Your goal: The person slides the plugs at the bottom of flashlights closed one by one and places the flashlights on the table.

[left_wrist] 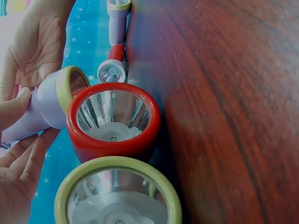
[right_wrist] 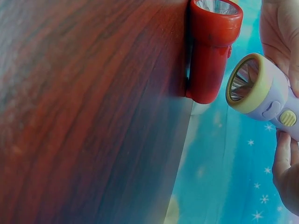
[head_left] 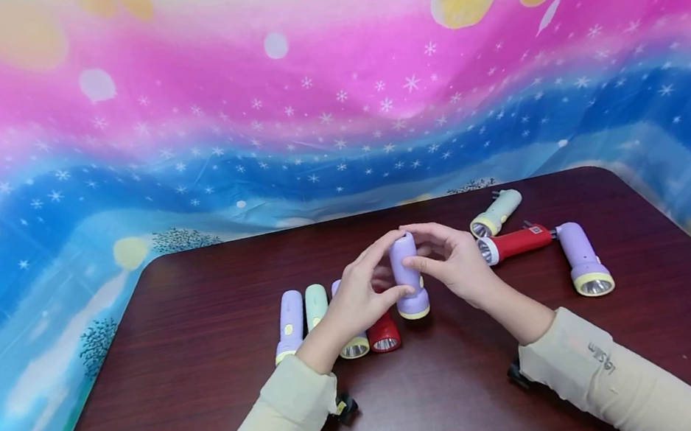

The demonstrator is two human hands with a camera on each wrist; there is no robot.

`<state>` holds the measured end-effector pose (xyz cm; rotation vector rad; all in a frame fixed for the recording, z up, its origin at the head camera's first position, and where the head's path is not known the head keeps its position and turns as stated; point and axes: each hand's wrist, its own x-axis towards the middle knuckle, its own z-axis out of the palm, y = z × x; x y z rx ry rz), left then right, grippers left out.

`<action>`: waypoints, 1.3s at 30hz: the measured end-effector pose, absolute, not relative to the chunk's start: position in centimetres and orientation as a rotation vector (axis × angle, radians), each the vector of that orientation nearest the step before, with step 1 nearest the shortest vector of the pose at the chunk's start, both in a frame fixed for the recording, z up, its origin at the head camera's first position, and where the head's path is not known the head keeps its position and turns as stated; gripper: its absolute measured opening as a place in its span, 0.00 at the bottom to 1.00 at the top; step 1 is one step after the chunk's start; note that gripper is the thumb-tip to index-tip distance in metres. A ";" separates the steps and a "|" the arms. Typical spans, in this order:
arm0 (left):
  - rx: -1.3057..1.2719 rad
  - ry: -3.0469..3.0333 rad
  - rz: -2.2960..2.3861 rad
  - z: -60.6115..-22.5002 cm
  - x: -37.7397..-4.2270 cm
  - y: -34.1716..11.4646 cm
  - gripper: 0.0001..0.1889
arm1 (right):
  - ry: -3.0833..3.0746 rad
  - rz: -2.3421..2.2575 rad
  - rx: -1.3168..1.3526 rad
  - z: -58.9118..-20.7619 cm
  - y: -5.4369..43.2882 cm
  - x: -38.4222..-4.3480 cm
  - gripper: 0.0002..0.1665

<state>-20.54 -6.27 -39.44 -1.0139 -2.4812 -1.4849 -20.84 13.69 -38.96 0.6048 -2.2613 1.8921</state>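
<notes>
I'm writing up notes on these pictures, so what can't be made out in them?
- Head view: lamp end of the row's green flashlight, behind the left hand and wrist.
- Head view: print on the white label, too small.
- Left wrist view: lower part of the nearest yellow-rimmed flashlight, cut off by the bottom edge.
- Right wrist view: tail of the held purple flashlight, past the right edge.

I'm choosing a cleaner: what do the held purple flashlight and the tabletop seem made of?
Held purple flashlight: probably hard plastic, satin, judging by its smooth, evenly coloured shell. Tabletop: wood or wood-look laminate, somewhat glossy; dark reddish-brown grain and a bright reflection show.
</notes>
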 end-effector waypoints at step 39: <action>-0.893 -2.804 -0.853 -39.3 -19.9 -12.1 0.44 | -2.476 1.717 0.496 -38.7 14.4 -21.3 0.31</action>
